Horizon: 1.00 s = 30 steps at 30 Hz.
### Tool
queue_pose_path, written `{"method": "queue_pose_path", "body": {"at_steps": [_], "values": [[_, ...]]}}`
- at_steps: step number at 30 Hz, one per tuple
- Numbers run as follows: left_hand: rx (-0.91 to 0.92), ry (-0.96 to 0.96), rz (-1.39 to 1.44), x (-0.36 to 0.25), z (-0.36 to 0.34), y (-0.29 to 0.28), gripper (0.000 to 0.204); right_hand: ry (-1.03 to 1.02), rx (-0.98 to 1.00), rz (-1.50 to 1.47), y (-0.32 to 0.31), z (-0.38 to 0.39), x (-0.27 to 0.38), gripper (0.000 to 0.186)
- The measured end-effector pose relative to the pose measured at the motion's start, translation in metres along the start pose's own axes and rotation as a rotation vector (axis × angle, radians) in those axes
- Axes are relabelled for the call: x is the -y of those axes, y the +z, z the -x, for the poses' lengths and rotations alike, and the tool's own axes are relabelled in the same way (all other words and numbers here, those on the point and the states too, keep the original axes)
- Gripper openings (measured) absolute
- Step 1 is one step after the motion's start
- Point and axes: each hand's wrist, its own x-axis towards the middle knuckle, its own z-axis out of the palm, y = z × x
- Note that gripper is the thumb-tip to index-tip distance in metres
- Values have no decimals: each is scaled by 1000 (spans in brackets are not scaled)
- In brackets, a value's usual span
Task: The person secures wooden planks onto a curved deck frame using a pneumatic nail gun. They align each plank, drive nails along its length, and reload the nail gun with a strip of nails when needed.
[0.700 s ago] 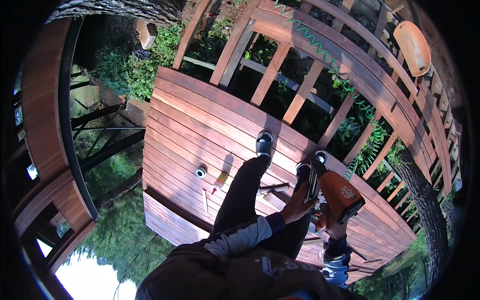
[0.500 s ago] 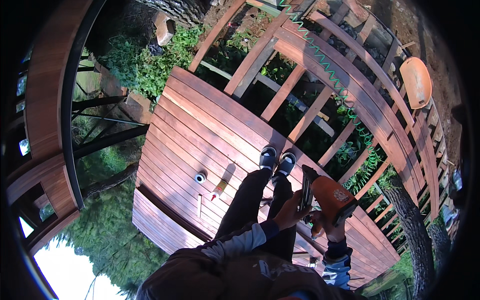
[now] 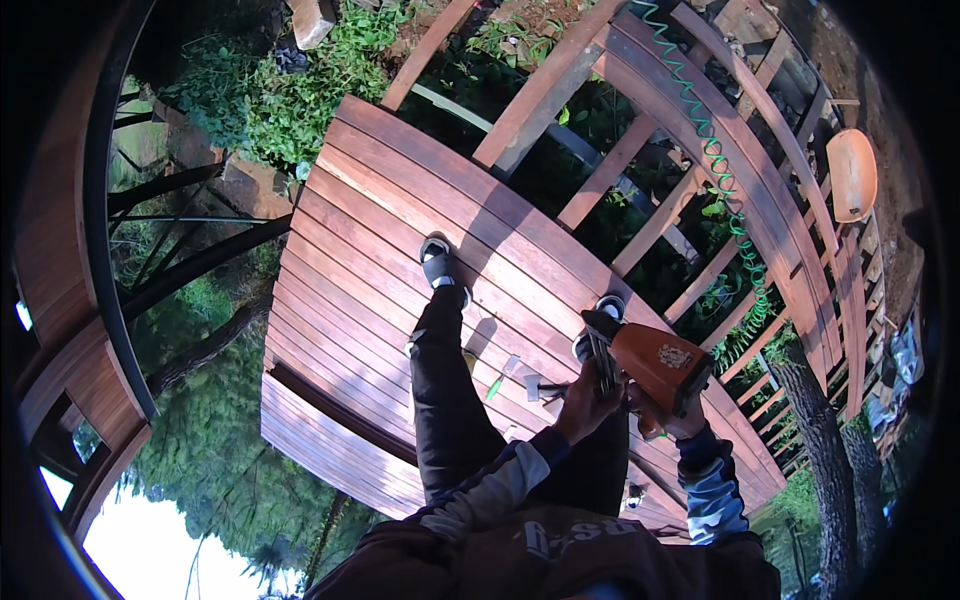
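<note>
I hold an orange and black nail gun (image 3: pixel 660 362) in front of my body with both hands. My left hand (image 3: pixel 588 402) is closed around its dark, narrow magazine. Lower on the tool, my right hand (image 3: pixel 683 418) is wrapped around the grip, partly hidden by the orange body. The nail gun is raised above the reddish wooden deck (image 3: pixel 385 215). My left foot (image 3: pixel 437 265) is planted wide on the boards, and my right foot is partly behind the tool.
A green-handled scraper (image 3: pixel 500 378) and what looks like a hammer (image 3: pixel 540 388) lie on the deck. Open joists (image 3: pixel 612 172) over plants border it. A green coiled hose (image 3: pixel 712 150) runs across the framing. Tree trunks (image 3: pixel 815 440) and an orange wheelbarrow tray (image 3: pixel 851 176) are at the right.
My left foot has stepped away to the left, so my legs are apart. The scraper and hammer have come into sight; the tape roll and bottle are now mostly hidden. Both hands keep the nail gun.
</note>
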Motion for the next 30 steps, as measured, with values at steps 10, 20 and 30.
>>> {"method": "queue_pose_path", "body": {"at_steps": [10,20,30], "values": [[-128,-62,-392,84,-66,-349,51,-225,31,786,154,-145,23,67],[-642,-405,-504,108,-67,-619,43,-187,-42,296,236,-311,17,82],[-281,-155,-836,138,-311,-725,51,-224,3,658,260,-453,27,95]]}}
